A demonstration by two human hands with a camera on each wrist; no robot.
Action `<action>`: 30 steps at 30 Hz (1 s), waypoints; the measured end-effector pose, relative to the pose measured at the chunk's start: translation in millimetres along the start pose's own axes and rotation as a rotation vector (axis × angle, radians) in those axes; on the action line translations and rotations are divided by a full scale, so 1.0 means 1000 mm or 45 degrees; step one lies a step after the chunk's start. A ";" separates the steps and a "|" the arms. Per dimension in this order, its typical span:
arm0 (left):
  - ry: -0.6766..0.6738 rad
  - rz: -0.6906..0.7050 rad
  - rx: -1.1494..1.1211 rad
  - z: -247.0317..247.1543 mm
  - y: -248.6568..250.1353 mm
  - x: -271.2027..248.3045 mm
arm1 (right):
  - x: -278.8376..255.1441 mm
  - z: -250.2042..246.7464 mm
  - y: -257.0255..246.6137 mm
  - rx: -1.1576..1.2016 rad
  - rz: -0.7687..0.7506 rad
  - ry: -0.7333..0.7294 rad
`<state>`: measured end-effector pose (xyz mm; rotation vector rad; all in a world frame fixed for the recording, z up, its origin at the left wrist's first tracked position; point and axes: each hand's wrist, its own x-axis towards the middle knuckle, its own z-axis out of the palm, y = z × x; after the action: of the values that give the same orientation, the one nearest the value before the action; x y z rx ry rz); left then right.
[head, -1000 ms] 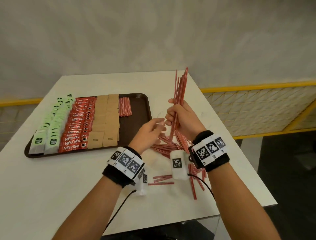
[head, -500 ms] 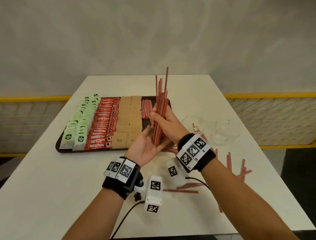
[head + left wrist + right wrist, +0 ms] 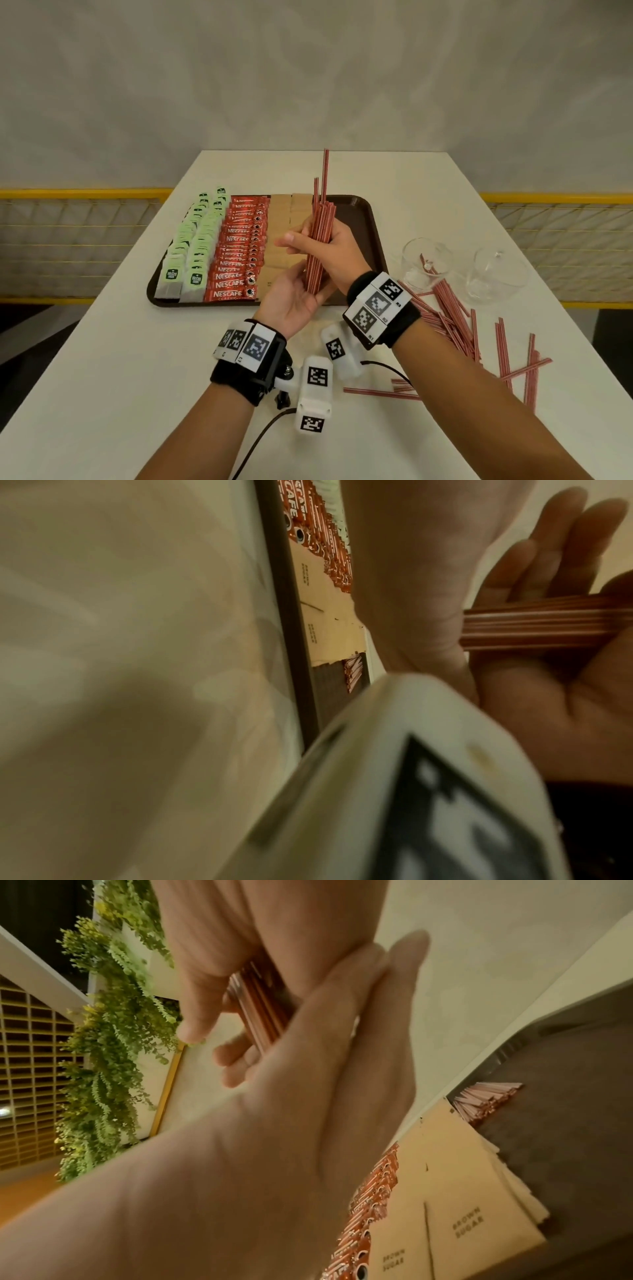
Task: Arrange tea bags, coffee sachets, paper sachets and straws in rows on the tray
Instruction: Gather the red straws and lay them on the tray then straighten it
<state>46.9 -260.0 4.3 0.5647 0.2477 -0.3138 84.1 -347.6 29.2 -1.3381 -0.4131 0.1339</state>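
My right hand [image 3: 337, 251] curls round an upright bundle of straws [image 3: 320, 240]; its lower end stands on the flat, uncurled palm of my left hand [image 3: 294, 301], above the tray's [image 3: 371, 219] near edge. Tea bags [image 3: 191, 246], coffee sachets [image 3: 239, 255] and paper sachets [image 3: 282, 233] fill rows there. Loose straws [image 3: 455, 322] and two glass cups [image 3: 426, 265] crowd the counter [image 3: 120, 359] to the right. My hands hide the tray's laid straw row from the head view.

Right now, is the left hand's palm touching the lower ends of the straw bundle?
Touching. In the head view, the straw bundle, gripped upright by the right hand, stands with its lower ends on the open left hand.
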 end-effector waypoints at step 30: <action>0.068 -0.021 -0.046 -0.020 0.028 -0.011 | 0.019 0.034 -0.007 0.064 -0.256 0.193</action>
<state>43.8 -224.1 4.5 0.5357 0.3092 -0.3100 87.9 -312.4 46.0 -1.2404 -0.4107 -0.1232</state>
